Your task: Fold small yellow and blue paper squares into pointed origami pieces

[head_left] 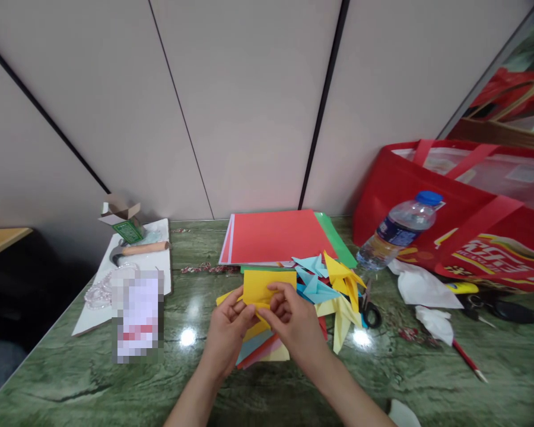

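yellow sheet: centre of the frame, held just above the loose sheets on the green table.
left hand: pinched onto the sheet's lower left edge.
right hand: thumb and fingers grasping the lower right edge, touching the left hand.
fold, as I judge it: match the edges first, steady one side, then press the crease from the middle outward.
right of centre: folded paper shapes, scissors just beside them.
behind: red paper stack; water bottle further right.
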Demonstrator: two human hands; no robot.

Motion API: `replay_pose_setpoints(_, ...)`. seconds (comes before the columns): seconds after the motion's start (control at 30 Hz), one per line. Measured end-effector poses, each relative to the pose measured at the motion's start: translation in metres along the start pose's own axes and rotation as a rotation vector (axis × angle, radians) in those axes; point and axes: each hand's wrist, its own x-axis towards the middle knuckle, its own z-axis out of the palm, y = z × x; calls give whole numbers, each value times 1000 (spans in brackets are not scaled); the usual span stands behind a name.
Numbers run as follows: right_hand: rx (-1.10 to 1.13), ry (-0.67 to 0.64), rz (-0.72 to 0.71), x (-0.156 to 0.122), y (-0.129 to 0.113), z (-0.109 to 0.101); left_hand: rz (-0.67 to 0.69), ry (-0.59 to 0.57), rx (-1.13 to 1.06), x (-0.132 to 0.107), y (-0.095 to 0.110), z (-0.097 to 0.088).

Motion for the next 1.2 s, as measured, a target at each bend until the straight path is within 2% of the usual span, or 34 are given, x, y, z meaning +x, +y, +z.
replay_pose_setpoints(0.17, -302, 169, -152, 0, -4, -5, 8, -5, 33, 0, 0, 0)
replay_pose_setpoints(0.27, -326, 222, -186, 2, -5, -8, -4, -18, 41, -1, 0, -1)
replay_pose_setpoints(0.43, -230, 191, -79, 3, -4, -9, -44, 13, 77, -2, 0, -2)
replay_pose_setpoints(0.7, -23, 179, 85, 5, -5, -12, -26, 55, 88, -2, 0, -3)
replay_pose_setpoints(0.83, 10, 95, 185, 6, -3, -11, -19, 55, 76, -3, 0, -2)
replay_pose_setpoints(0.93, 48, 52, 192, 5, -3, -9, -16, 74, 74, -3, 0, -2)
replay_pose_setpoints(1.2, 114, 69, 217, 4, -6, -10, -85, 88, 59, -4, 5, -2)
